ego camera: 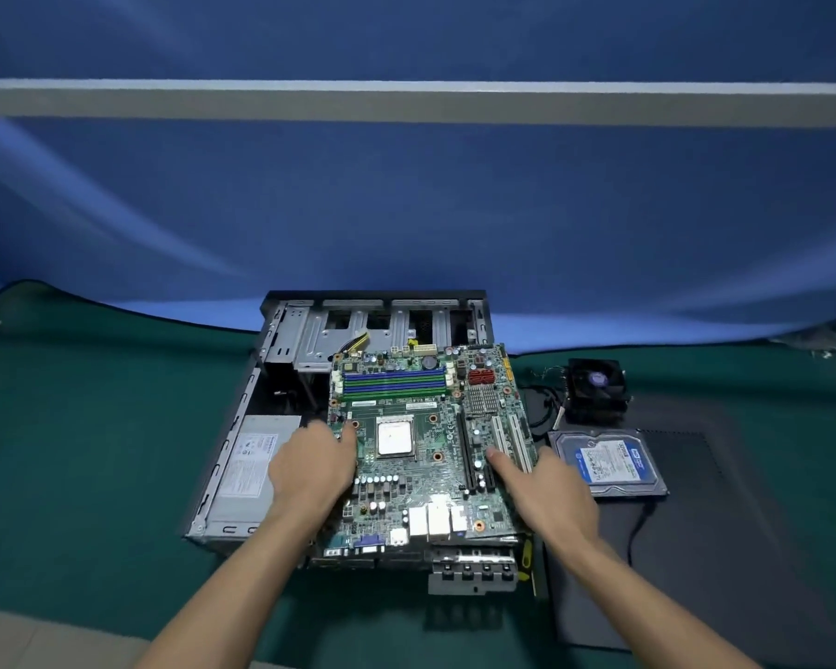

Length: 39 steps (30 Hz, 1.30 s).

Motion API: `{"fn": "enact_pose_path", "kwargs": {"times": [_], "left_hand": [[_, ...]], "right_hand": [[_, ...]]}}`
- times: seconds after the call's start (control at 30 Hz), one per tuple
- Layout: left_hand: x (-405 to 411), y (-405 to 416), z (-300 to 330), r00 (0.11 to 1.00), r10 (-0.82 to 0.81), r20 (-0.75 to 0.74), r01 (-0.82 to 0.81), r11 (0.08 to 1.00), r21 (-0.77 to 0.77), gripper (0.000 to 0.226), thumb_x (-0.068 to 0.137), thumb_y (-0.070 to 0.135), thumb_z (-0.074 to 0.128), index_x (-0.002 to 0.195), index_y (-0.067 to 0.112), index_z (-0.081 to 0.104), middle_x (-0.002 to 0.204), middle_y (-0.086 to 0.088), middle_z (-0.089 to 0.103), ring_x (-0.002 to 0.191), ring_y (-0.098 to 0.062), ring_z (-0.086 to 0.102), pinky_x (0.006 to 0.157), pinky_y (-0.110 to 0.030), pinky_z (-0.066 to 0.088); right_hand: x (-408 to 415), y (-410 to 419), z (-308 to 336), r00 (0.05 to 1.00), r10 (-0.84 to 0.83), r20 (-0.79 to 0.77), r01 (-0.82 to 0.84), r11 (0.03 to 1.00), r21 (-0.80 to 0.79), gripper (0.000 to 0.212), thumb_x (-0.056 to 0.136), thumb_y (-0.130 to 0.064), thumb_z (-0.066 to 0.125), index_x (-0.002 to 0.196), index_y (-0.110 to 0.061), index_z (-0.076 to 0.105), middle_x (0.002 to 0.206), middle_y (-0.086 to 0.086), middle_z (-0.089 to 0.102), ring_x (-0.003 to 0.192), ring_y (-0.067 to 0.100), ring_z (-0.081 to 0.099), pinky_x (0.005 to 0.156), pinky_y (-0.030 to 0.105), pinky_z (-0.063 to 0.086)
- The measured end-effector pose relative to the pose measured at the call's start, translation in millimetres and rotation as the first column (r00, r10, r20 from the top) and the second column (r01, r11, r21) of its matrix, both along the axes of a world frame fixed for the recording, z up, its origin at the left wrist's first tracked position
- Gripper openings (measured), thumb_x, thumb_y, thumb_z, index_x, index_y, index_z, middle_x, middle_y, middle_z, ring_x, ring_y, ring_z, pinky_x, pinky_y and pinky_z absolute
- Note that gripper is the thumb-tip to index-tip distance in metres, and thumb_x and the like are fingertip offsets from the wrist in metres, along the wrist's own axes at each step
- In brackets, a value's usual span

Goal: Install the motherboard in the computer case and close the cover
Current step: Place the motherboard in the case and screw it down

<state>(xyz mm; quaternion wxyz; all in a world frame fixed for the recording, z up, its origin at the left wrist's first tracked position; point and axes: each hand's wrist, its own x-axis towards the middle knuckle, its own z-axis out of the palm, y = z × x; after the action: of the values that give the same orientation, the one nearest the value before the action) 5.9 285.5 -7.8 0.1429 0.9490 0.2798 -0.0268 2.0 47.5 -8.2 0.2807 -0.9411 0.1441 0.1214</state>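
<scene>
Green circuit board caught our eye first: one motherboard (425, 441) sat over the open computer case (261, 379), its right edge overhanging the case wall, not yet seated flat as far as we could tell. We counted two hands on it. The left hand (310, 470) held the board's left edge, fingers curled over it; the right hand (546, 494) held the right edge by the white slots, though its grip there was partly hidden beneath the palm. Four memory slots, one pale processor and one silver power supply (249, 468) showed. On the green worktop (68, 451) to the right lay one hard drive (606, 461), one cooler fan (594, 386) and one dark cover panel (686, 548), which was cut off at the frame's bottom.
</scene>
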Motion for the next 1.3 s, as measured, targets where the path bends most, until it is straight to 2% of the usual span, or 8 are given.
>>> {"fn": "enact_pose_path", "kwargs": {"times": [0.1,0.23,0.37,0.5,0.7,0.87,1.03,1.3], "left_hand": [[-1.6,-15.1,11.4,0.989,-0.033,0.147,0.026,0.998,0.048,0.030,0.093,0.038,0.045,0.106,0.011,0.047,0.102,-0.003,0.045,0.082,-0.017,0.048,0.062,-0.026,0.038],[-6.6,-59.4,26.2,0.932,-0.232,0.277,0.266,0.959,-0.093,0.007,0.093,0.027,0.048,0.088,0.023,0.052,0.089,0.011,0.049,0.069,-0.003,0.051,0.054,-0.012,0.032],[-7.7,-103.7,23.0,0.894,-0.370,0.253,0.415,0.897,-0.153,0.028,0.095,0.024,0.044,0.066,0.026,0.045,0.064,0.008,0.052,0.054,-0.001,0.051,0.045,-0.011,0.035],[-9.2,-117.7,8.4,0.896,-0.425,0.128,0.441,0.882,-0.164,0.032,0.096,0.024,0.043,0.065,0.021,0.048,0.059,0.004,0.055,0.050,-0.003,0.054,0.042,-0.012,0.040],[-6.9,-115.7,3.3,0.928,-0.365,0.073,0.372,0.906,-0.203,0.035,0.095,0.026,0.045,0.062,0.015,0.053,0.052,0.004,0.051,0.042,-0.011,0.049,0.041,-0.020,0.046],[-7.6,-118.1,4.6,0.927,-0.367,0.080,0.375,0.907,-0.192,0.036,0.094,0.024,0.045,0.061,0.012,0.055,0.049,0.003,0.050,0.040,-0.012,0.048,0.042,-0.022,0.047],[-8.4,-119.4,6.0,0.930,-0.360,0.082,0.369,0.909,-0.192,0.036,0.094,0.024,0.045,0.061,0.012,0.054,0.050,0.001,0.054,0.040,-0.014,0.051,0.043,-0.025,0.049],[-9.1,-121.0,6.4,0.928,-0.360,0.095,0.370,0.920,-0.127,0.038,0.092,0.025,0.046,0.054,0.016,0.049,0.046,0.004,0.051,0.037,-0.009,0.042,0.040,-0.018,0.029]], "right_hand": [[-1.5,0.9,-0.4,0.999,0.027,-0.036,-0.026,0.999,0.033,0.086,0.085,-0.074,0.038,0.135,-0.005,0.040,0.068,-0.006,0.059,0.063,0.008,0.058,0.050,0.023,0.039],[3.9,-6.5,1.8,0.986,0.112,-0.120,-0.097,0.988,0.122,0.088,0.087,-0.073,0.034,0.141,-0.004,0.033,0.086,0.000,0.063,0.078,0.012,0.060,0.070,0.031,0.046],[10.7,-32.0,1.0,0.984,0.155,-0.090,-0.125,0.952,0.280,0.052,0.091,-0.064,0.029,0.081,-0.019,0.052,0.073,-0.002,0.053,0.065,0.010,0.052,0.065,0.029,0.040],[9.4,-69.1,-16.7,0.996,0.015,-0.090,0.021,0.921,0.388,0.040,0.098,-0.041,0.047,0.072,-0.011,0.050,0.065,0.006,0.061,0.052,0.017,0.058,0.053,0.026,0.040],[-6.8,-95.9,-49.7,0.985,0.007,-0.173,0.037,0.969,0.244,0.019,0.089,-0.018,0.058,0.070,-0.017,0.057,0.053,-0.005,0.062,0.045,0.010,0.055,0.057,0.027,0.045],[-23.7,-86.4,-69.9,0.967,0.146,-0.210,-0.124,0.986,0.115,0.006,0.090,-0.021,0.061,0.088,-0.025,0.065,0.094,-0.005,0.071,0.084,0.015,0.065,0.076,0.027,0.052],[-32.7,-73.5,-87.6,0.943,0.272,-0.193,-0.282,0.959,-0.027,0.034,0.094,-0.018,0.052,0.125,-0.029,0.059,0.118,-0.002,0.067,0.105,0.020,0.062,0.084,0.029,0.048],[-26.4,-49.2,-92.8,0.941,0.245,-0.232,-0.295,0.932,-0.212,0.032,0.088,0.004,0.048,0.115,-0.012,0.052,0.100,0.004,0.069,0.089,0.026,0.066,0.066,0.031,0.043]]}}
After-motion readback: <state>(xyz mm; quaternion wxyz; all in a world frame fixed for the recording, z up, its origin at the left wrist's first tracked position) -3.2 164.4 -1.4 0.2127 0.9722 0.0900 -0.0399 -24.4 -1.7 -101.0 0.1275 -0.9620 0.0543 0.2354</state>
